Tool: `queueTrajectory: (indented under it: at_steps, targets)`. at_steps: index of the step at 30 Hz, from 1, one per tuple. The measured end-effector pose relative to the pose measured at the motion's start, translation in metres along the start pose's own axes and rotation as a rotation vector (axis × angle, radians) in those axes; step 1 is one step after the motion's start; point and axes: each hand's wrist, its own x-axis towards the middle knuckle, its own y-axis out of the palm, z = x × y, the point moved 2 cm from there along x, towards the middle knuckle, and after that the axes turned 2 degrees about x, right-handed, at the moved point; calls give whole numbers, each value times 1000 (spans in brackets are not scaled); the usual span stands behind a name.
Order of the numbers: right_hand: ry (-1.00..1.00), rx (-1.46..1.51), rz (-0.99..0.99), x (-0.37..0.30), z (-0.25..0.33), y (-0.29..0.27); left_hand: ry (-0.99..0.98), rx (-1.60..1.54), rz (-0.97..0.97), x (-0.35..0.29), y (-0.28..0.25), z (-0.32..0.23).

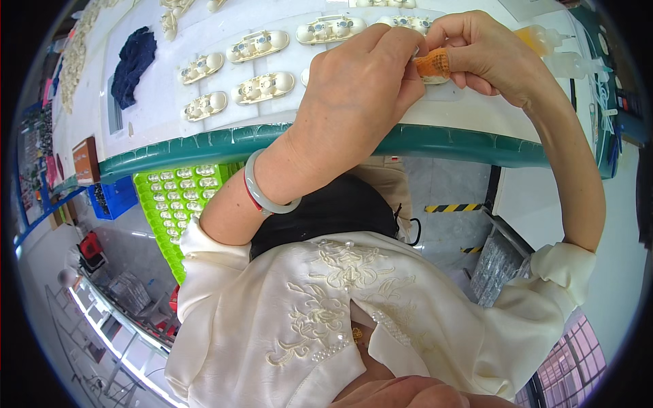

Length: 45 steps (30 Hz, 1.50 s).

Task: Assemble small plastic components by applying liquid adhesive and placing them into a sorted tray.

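1. Nearest: cream embroidered blouse point(320, 299); pale bangle point(253, 178) on L wrist.
2. Below table lvl, near L: lime-green tray point(171, 258) w/ rows of small shiny pcs; blue bin point(112, 197) farther L.
3. Table's near edge: green padded rim point(197, 144), both forearms reaching over.
4. L hand point(357, 92), back up, fingers narrow, tips beside R thumb; something small, greyish shows there, but can't tell if gripped.
5. R hand point(486, 54), fingers curled, thumb in orange cover point(433, 63); grip hidden, can't tell.
6. Work pc point(435, 79), cream, right under orange cover, mostly hidden.
7. L of hands: cream twin-domed pcs point(263, 88) in rows on white mat.
8. Far R: bottle w/ yellowish contents point(541, 39), clear bottle point(573, 64) just beside. Far L: navy cloth point(134, 66), crumpled.
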Motion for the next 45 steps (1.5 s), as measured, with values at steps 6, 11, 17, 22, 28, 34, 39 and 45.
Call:
queueTrajectory:
  at_steps: [6,11,17,22,28,34,39,45]
  targets:
    - [64,119,-22,2,6,4,-88,-190,-158,12,-38,14]
    - [55,70,34,0,12,3,-216,-178,35,-6,-64,20]
    - [77,-14,-21,-6,23,8,-268,-214,124,-20,-50,32]
    - [104,-34,-3,5,25,8,-264,-284,110,-19,-45,38]
    - [112,-146,34,4,33,7,-251,-276,71,-19,-40,39]
    - [-47,-94,3,0,52,23,-117,-189,23,-17,-36,36]
    - [-44,49,71,6,42,41,-115,-148,8,-17,-34,39]
    - [-7,38,77,9,44,43,-96,-150,-9,-19,-35,39]
